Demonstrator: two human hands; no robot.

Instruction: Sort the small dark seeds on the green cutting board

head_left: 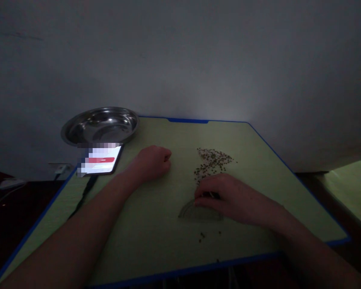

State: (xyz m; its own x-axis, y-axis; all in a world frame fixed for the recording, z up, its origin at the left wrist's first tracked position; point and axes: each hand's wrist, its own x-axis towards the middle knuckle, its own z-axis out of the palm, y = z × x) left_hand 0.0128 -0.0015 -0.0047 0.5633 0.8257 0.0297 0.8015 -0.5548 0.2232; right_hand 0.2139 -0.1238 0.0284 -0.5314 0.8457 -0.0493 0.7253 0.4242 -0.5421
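Observation:
On the table, my left hand (155,161) rests as a loose fist beside the phone, its fingers curled inward and their inside hidden. My right hand (219,194) has thumb and fingertips brought together over a clear plastic protractor (195,213). Whatever those fingertips may pinch is too small or hidden to make out. The protractor lies flat, its straight edge toward me, and my right hand covers part of its curve. Just beyond that hand spreads a patch of small dark seed-like grains (214,159). A few loose grains (201,236) lie on the near side of the protractor.
A shiny metal basin (104,125) stands at the table's back left. In front of it lies a lit phone (104,159) with a dark cable (86,192) running toward me. The pale table (156,249) has a blue rim, and a grey wall (180,60) rises behind it.

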